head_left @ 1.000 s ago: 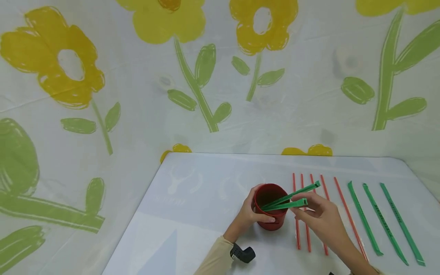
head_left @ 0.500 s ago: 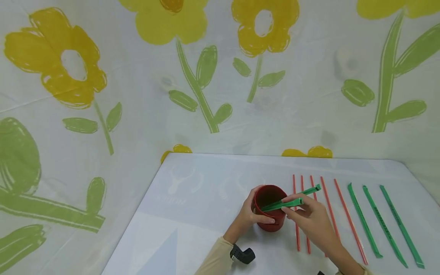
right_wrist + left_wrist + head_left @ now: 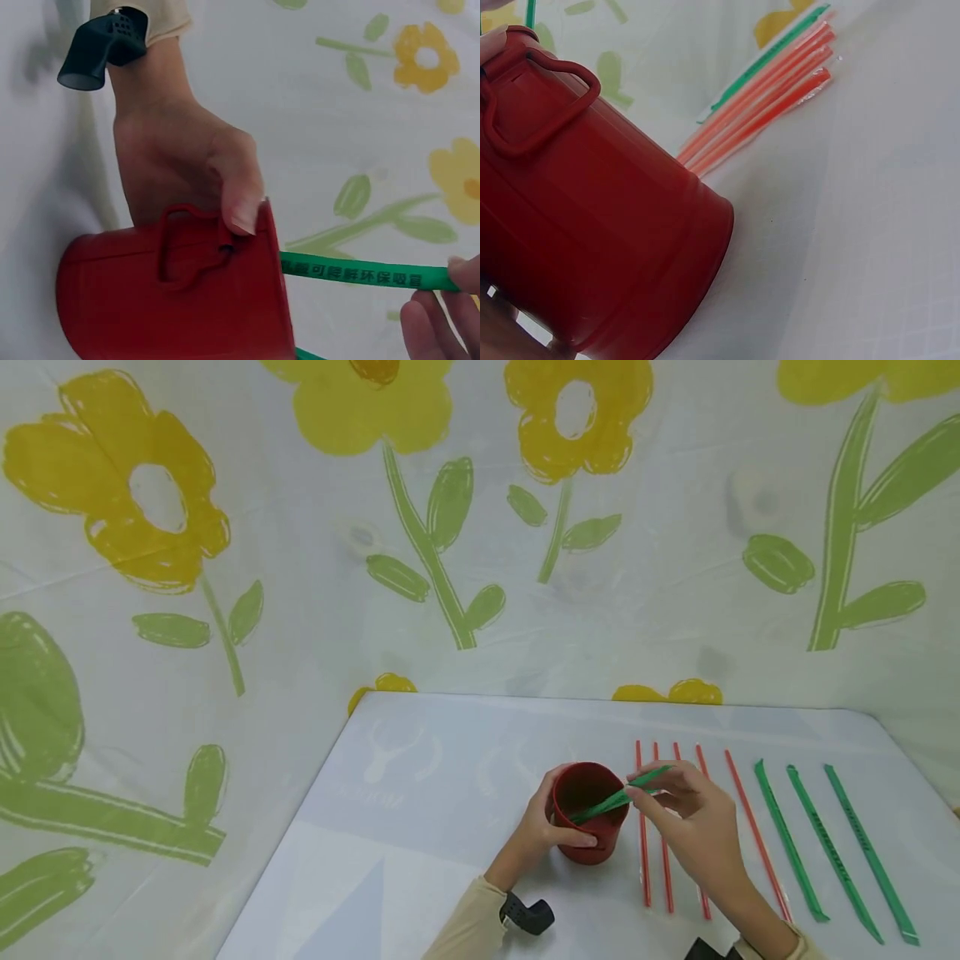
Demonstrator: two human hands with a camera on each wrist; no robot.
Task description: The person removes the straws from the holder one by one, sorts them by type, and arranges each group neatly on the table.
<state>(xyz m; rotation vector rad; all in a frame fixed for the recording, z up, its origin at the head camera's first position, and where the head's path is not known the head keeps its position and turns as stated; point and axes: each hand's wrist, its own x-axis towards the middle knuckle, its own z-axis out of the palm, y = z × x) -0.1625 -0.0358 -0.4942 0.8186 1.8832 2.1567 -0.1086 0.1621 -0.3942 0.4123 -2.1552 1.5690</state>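
Note:
My left hand (image 3: 534,827) grips a red metal mug (image 3: 590,855) round its side, thumb near the rim by the small wire-like handle (image 3: 166,251). The mug is tilted, its mouth turned toward my right hand (image 3: 701,822). A green paper-wrapped straw (image 3: 352,271) with dark printed characters reaches out of the mouth, and my right thumb and fingers pinch its outer part. In the right wrist view, part of a second green straw (image 3: 309,355) shows below at the rim. The inner ends of the straws are hidden inside the mug.
Several red straws (image 3: 643,860) in clear wrappers lie in a row right of the mug, partly behind my right arm. Further right lie green wrapped straws (image 3: 791,843). The white table (image 3: 420,835) meets a flower-print curtain (image 3: 300,610) at its back edge.
My right hand moved left toward the mug's mouth, then back right. The two green straw ends, earlier spread apart, now overlap at my right fingers. My left hand and the mug stay nearly still.

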